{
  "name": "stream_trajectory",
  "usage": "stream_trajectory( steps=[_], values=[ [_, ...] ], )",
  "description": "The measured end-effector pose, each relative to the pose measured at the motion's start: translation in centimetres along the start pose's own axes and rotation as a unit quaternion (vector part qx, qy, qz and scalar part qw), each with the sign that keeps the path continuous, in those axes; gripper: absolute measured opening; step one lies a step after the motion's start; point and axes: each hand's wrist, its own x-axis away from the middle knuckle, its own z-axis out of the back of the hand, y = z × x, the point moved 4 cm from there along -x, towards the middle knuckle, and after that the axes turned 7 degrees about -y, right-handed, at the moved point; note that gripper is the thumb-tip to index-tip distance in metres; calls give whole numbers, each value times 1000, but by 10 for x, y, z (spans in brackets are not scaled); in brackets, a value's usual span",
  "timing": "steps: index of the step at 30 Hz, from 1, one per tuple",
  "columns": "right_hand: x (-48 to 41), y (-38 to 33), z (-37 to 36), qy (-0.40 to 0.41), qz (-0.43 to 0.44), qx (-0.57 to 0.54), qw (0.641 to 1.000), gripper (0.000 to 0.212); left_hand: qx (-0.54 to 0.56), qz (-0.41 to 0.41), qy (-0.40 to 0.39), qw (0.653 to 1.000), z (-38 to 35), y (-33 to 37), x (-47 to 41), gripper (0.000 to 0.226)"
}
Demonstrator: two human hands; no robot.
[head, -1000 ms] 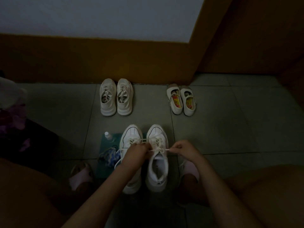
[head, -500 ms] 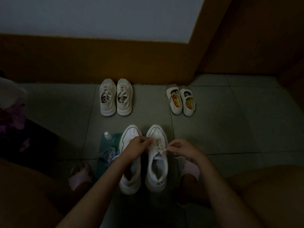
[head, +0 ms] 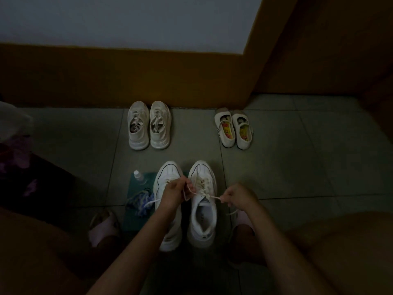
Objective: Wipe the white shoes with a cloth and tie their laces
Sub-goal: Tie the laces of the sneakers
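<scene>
Nearest, the left hand (head: 173, 195) pinches a lace (head: 209, 196) loop over the white shoes (head: 203, 220), and the right hand (head: 238, 198) pinches the lace's other end, drawn sideways. The pair stands on a teal mat (head: 136, 222) with a crumpled blue cloth (head: 139, 202) and a small bottle (head: 138, 175), contents unclear. Farther across the tiled floor (head: 85, 145), beige sneakers (head: 148, 125) and strap shoes (head: 232, 128) line the brown skirting (head: 127, 77).

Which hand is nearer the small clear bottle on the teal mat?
Left. The left hand is just right of the clear bottle; the right hand is beyond the farther white sneaker.
</scene>
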Motion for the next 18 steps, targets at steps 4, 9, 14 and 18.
stream_trajectory(
  steps=[4,9,14,18],
  values=[
    [1,-12,4,-10,67,55,996,9,-142,-71,-24,987,-13,14,1,27],
    [16,-28,13,-29,101,85,991,10,-258,-111,-88,956,-27,15,-2,23],
    [28,-51,16,8,161,-77,984,6,-380,-119,-132,908,-34,13,0,27],
    [21,-57,10,32,164,-149,975,14,-427,-107,-173,881,-38,11,2,20]
  ],
)
